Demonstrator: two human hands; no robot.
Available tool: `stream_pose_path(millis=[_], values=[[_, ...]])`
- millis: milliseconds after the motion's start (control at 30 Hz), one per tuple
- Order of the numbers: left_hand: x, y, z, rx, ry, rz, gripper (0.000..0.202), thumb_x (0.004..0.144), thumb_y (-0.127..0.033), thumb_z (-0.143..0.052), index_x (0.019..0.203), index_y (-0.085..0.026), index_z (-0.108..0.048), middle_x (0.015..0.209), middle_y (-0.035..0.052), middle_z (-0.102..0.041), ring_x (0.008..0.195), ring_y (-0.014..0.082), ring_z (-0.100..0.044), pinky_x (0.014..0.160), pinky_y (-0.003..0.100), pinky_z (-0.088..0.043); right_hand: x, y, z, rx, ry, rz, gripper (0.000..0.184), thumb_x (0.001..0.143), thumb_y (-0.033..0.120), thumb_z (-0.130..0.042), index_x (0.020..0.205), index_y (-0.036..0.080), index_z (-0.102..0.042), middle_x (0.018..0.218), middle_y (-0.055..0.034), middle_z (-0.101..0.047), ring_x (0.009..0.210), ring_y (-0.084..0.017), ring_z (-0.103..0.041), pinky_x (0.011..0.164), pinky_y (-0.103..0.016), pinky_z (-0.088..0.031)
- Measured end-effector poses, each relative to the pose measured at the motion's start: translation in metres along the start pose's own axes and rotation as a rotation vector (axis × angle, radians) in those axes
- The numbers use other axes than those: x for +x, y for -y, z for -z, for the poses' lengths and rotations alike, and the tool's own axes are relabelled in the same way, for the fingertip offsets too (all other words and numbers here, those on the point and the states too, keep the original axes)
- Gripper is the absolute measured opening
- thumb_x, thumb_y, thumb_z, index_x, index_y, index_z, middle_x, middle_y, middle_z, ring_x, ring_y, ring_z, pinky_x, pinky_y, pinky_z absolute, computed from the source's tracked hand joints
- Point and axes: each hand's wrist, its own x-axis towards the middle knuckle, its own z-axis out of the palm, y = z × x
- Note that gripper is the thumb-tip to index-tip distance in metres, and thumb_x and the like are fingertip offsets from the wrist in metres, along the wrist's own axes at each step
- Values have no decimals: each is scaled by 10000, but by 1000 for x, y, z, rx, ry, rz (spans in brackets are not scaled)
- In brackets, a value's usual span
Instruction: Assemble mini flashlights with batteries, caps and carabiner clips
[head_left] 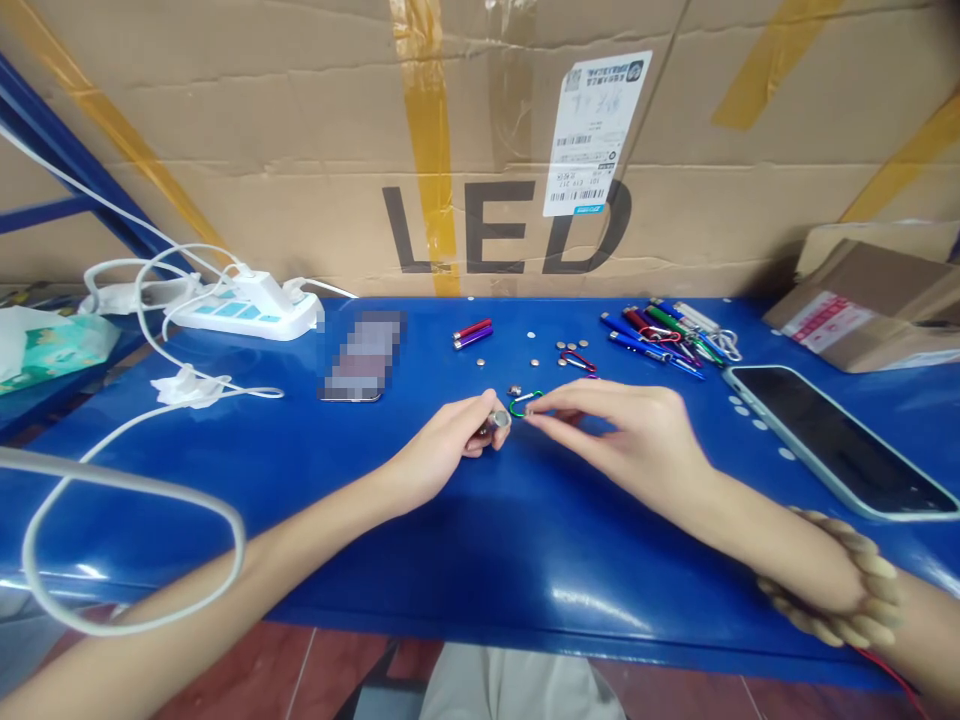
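Observation:
My left hand is closed around a small silver metal cylinder, its round end showing past the fingers. Just right of it, my right hand pinches thumb and forefinger together on something tiny and silvery, too small to name. A green carabiner lies by the right fingertips, partly hidden. Behind it sits a small metal piece. Farther back are a red carabiner and several small silver discs like button cells. Red and purple tubes lie side by side beyond my left hand.
Several pen-like coloured tubes with carabiners are piled at the back right. A pale-cased phone lies on the right, a blurred phone on the left. White cables and a power strip occupy the left; cardboard boxes stand behind.

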Motion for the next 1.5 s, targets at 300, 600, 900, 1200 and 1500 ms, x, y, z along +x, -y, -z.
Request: stream_pose_path(millis=[300, 600, 900, 1200, 1500], values=[[-4, 9, -1, 38, 66, -7, 449, 928, -486, -299, 690, -157, -490, 642, -28, -440, 557, 85, -322, 558, 237, -268, -8, 19, 2, -47, -119, 242, 167, 812, 113, -633, 949, 201, -670, 945, -20, -721, 833, -111, -670, 751, -207, -559], [-4, 11, -1, 14, 42, -2, 443, 913, -521, -316, 721, -164, -494, 654, -32, -449, 580, 86, -356, 573, 224, -296, -8, 11, -1, -160, -67, 234, 133, 832, 189, -626, 956, 216, -667, 987, -38, -677, 865, -128, -632, 691, -229, -528], [-3, 5, -2, 31, -250, -79, 383, 907, -416, -407, 649, -147, -495, 627, -15, -454, 581, 84, -368, 517, 198, -289, -4, 10, 1, -158, 29, 120, 225, 852, 277, -589, 1068, 224, -624, 1035, -33, -635, 844, -116, -620, 610, -189, -513], [1, 1, 0, -142, -453, -136, 349, 869, -335, -417, 573, -161, -358, 599, -25, -356, 535, 77, -280, 453, 191, -215, 11, -9, -30, -241, 329, 44, 375, 924, 351, -442, 1247, 214, -574, 1299, -129, -506, 1176, -259, -475, 955, -454, -399], [-9, 0, -5, -47, -374, -294, 398, 919, -369, -329, 582, -164, -383, 636, -7, -391, 589, 98, -330, 541, 234, -288, 16, -6, -33, -156, 302, -66, 173, 871, 296, -566, 891, 216, -718, 1098, -86, -608, 1048, -232, -523, 897, -418, -366]])
